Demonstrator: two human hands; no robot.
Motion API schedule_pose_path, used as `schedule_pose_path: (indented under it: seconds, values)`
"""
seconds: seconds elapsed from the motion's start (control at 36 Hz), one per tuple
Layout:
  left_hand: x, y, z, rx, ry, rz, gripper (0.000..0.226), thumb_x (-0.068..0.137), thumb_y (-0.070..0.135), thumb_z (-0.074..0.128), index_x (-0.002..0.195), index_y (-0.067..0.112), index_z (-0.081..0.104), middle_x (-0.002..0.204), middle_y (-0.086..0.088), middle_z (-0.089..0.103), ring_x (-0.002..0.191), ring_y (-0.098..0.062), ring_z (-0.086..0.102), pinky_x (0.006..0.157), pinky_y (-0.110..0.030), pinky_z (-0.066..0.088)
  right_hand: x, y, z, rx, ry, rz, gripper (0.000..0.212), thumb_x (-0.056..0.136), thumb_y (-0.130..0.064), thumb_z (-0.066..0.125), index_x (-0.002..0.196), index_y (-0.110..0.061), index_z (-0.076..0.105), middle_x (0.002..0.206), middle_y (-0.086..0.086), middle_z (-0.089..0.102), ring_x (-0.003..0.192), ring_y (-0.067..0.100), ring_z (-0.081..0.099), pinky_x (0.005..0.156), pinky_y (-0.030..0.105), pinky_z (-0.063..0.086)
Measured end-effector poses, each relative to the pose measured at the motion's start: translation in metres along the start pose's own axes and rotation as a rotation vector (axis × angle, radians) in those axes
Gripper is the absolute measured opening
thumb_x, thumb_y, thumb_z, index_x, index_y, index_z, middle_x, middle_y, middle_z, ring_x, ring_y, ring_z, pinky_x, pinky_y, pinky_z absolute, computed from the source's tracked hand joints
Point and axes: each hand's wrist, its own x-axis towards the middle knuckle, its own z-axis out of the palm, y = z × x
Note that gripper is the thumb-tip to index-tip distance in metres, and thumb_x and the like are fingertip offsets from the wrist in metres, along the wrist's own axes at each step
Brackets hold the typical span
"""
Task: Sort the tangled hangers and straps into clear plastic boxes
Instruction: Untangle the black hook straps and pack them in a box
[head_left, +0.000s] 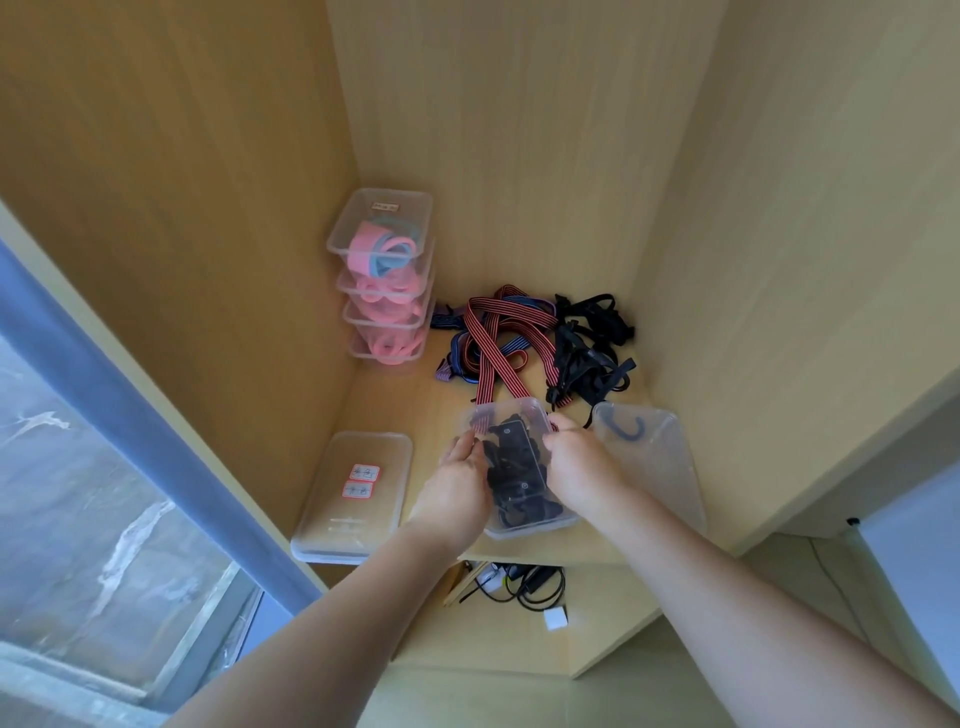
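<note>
A clear plastic box (514, 410) full of black straps (517, 473) sits at the front of the wooden shelf. My left hand (457, 483) grips its left wall and my right hand (576, 462) grips its right wall. Behind the box lies a tangle of red-and-black striped straps (493, 343) with blue striped ones (457, 353) beneath. To the right of those is a heap of black straps (592, 338). At the right stands another clear box (654, 467) holding a blue hook (631, 434).
A stack of clear boxes (384, 280) with pink and blue straps stands in the back left corner. A flat clear lid (353, 499) with red-edged labels lies front left. Wooden walls close in the shelf. Cables (530, 584) lie on the level below.
</note>
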Motion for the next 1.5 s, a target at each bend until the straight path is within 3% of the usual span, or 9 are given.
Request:
schedule_pose_path:
  seconds: [0.14, 0.36, 0.5, 0.67, 0.81, 1.0, 1.08, 1.17, 1.5]
  values:
    - [-0.005, 0.000, -0.007, -0.032, -0.047, 0.031, 0.050, 0.100, 0.003, 0.032, 0.149, -0.001, 0.021, 0.159, -0.012, 0.015, 0.148, -0.018, 0.014, 0.112, -0.013, 0.008, -0.003, -0.003, 0.000, 0.069, -0.046, -0.029, 0.067, 0.090, 0.009, 0.044, 0.151, -0.012, 0.028, 0.162, -0.013, -0.001, 0.128, 0.020, 0.047, 0.095, 0.025, 0.047]
    - [-0.007, -0.013, -0.020, -0.124, -0.080, 0.015, 0.046, 0.098, 0.010, 0.044, 0.144, 0.007, 0.041, 0.158, -0.002, 0.025, 0.140, -0.018, 0.036, 0.106, -0.015, 0.028, 0.001, 0.004, -0.003, 0.028, -0.048, -0.084, 0.026, 0.090, 0.000, 0.052, 0.113, -0.004, 0.065, 0.160, -0.006, 0.020, 0.125, 0.014, 0.051, 0.098, 0.026, 0.045]
    - [-0.013, -0.018, -0.022, -0.066, -0.066, 0.114, 0.042, 0.098, 0.012, 0.048, 0.139, 0.007, 0.048, 0.155, -0.006, 0.030, 0.138, -0.020, 0.038, 0.103, -0.014, 0.030, -0.002, 0.001, 0.002, -0.068, -0.088, -0.050, 0.047, 0.093, 0.000, 0.046, 0.140, -0.003, 0.044, 0.163, -0.007, -0.002, 0.104, 0.016, 0.057, 0.082, 0.025, 0.049]
    - [-0.015, -0.016, -0.021, 0.007, -0.052, 0.157, 0.044, 0.098, 0.018, 0.044, 0.141, 0.007, 0.043, 0.155, -0.008, 0.031, 0.144, -0.024, 0.027, 0.115, -0.033, 0.029, -0.008, -0.004, 0.008, -0.125, -0.132, -0.082, 0.069, 0.092, 0.005, 0.043, 0.153, -0.005, 0.012, 0.163, 0.003, -0.008, 0.147, 0.020, 0.021, 0.106, 0.028, 0.041]
    - [-0.014, -0.025, -0.021, -0.079, -0.046, 0.202, 0.037, 0.099, 0.016, 0.047, 0.134, 0.007, 0.052, 0.151, -0.010, 0.037, 0.143, -0.024, 0.031, 0.115, -0.031, 0.026, -0.019, -0.003, -0.005, -0.067, -0.165, -0.031, 0.069, 0.090, 0.009, 0.043, 0.153, -0.011, 0.022, 0.162, -0.010, -0.011, 0.079, 0.004, 0.054, 0.061, 0.021, 0.044]
    - [-0.014, -0.028, -0.019, -0.003, -0.038, 0.236, 0.039, 0.096, 0.025, 0.044, 0.129, 0.005, 0.055, 0.146, -0.013, 0.044, 0.137, -0.030, 0.040, 0.110, -0.043, 0.037, -0.024, -0.006, -0.007, -0.200, -0.195, -0.029, 0.075, 0.090, 0.009, 0.041, 0.155, -0.011, 0.010, 0.161, -0.003, -0.019, 0.070, 0.006, 0.042, 0.048, 0.016, 0.031]
    - [-0.014, -0.024, -0.019, 0.105, -0.076, 0.235, 0.044, 0.098, 0.031, 0.040, 0.137, 0.009, 0.045, 0.150, -0.009, 0.036, 0.141, -0.025, 0.031, 0.114, -0.037, 0.029, -0.026, -0.003, 0.002, -0.274, -0.161, -0.087, 0.073, 0.093, 0.007, 0.038, 0.155, -0.007, 0.001, 0.159, 0.006, -0.024, 0.125, 0.013, 0.042, 0.081, 0.016, 0.045]
    - [-0.012, -0.021, -0.020, 0.174, -0.110, 0.213, 0.050, 0.098, 0.042, 0.040, 0.138, 0.012, 0.040, 0.149, -0.008, 0.032, 0.140, -0.026, 0.029, 0.114, -0.035, 0.024, -0.023, 0.001, 0.012, -0.281, -0.129, -0.113, 0.071, 0.093, 0.006, 0.034, 0.154, -0.005, -0.001, 0.161, 0.011, -0.018, 0.150, 0.023, -0.002, 0.121, 0.031, 0.012]
    - [-0.005, -0.015, -0.019, 0.386, -0.220, 0.229, 0.063, 0.103, 0.037, 0.018, 0.152, 0.003, 0.000, 0.161, -0.014, -0.009, 0.148, -0.023, -0.012, 0.120, -0.033, -0.007, 0.000, -0.010, 0.024, -0.207, 0.120, -0.066, 0.058, 0.104, -0.033, 0.028, 0.151, -0.002, 0.018, 0.145, 0.012, 0.026, 0.136, 0.029, 0.026, 0.113, 0.037, 0.026]
